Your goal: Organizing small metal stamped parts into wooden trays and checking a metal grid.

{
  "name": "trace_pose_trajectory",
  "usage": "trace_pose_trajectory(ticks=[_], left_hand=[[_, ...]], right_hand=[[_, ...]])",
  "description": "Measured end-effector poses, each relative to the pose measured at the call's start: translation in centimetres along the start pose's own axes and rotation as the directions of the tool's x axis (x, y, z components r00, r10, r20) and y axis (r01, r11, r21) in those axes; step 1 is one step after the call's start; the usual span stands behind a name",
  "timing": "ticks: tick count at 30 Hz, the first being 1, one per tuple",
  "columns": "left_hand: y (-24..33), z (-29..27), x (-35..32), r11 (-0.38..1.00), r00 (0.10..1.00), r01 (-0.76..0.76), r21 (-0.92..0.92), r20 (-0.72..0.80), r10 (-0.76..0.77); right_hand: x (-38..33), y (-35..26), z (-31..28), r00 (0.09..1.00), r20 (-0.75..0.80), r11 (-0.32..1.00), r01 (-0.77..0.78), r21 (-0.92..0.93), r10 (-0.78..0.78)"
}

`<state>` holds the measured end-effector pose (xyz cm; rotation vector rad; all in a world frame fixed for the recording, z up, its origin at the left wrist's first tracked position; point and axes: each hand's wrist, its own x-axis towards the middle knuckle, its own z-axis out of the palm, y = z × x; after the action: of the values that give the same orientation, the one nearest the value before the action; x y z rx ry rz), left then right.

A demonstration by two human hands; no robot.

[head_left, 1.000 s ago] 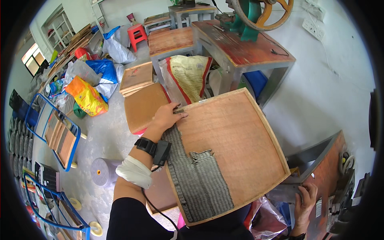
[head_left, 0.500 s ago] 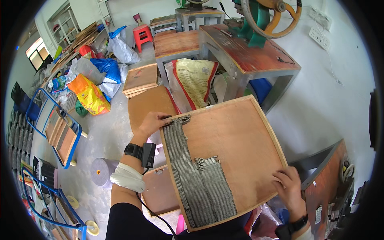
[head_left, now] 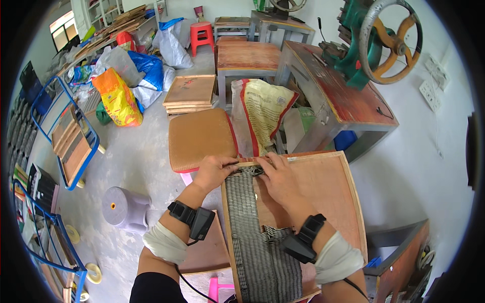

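Note:
A shallow wooden tray (head_left: 323,194) with a raised rim lies in front of me. Long rows of small ribbed grey pieces (head_left: 243,212), packed side by side, cover its left part. The rows end at uneven lengths. At the tray's far left corner, my left hand (head_left: 212,171) is closed, its fingertips at the rim and the rows' far end. My right hand (head_left: 280,184) reaches over the tray, with bent fingers closed on the loose, curled far end of the grey rows. Its fingertips partly hide that end.
A brown padded stool (head_left: 202,139) stands beyond the tray's left corner, near a printed sack (head_left: 262,113). To the right is a red-topped bench (head_left: 343,96) with a green handwheel press (head_left: 358,48). A grey plastic stool (head_left: 126,209) and blue trolley (head_left: 88,156) stand left.
My right hand has left the tray's right edge and come to the far left corner beside my left hand. The tray has turned straighter and sits lower in view.

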<state>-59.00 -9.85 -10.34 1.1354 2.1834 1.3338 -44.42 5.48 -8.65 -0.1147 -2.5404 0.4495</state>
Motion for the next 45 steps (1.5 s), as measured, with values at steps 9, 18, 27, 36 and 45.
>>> trace_pose_trajectory(ticks=[9,18,27,36,45], left_hand=[[-0.1,0.6,-0.9,1.000,0.992,0.003,0.008,-0.128,-0.002],[-1.4,2.2,-0.8,0.992,0.963,-0.033,-0.122,-0.270,-0.001],[-1.7,2.5,-1.0,0.983,0.957,-0.079,-0.164,-0.290,0.029],[-0.8,2.6,-1.1,0.978,0.958,-0.018,-0.206,-0.284,-0.042],[0.0,2.9,-1.4,0.999,0.924,-0.041,0.029,-0.380,0.049]], right_hand=[[0.1,0.4,1.5,0.990,-0.121,0.995,0.076,0.066,-0.068],[0.8,0.1,1.9,0.994,-0.091,0.995,0.062,0.082,-0.055],[1.0,-0.5,2.1,0.996,-0.064,0.997,0.066,0.050,-0.063],[1.0,-1.1,2.1,0.997,-0.078,0.960,0.038,0.278,-0.017],[0.4,-1.7,2.7,0.979,-0.075,0.915,-0.146,0.375,0.187]])
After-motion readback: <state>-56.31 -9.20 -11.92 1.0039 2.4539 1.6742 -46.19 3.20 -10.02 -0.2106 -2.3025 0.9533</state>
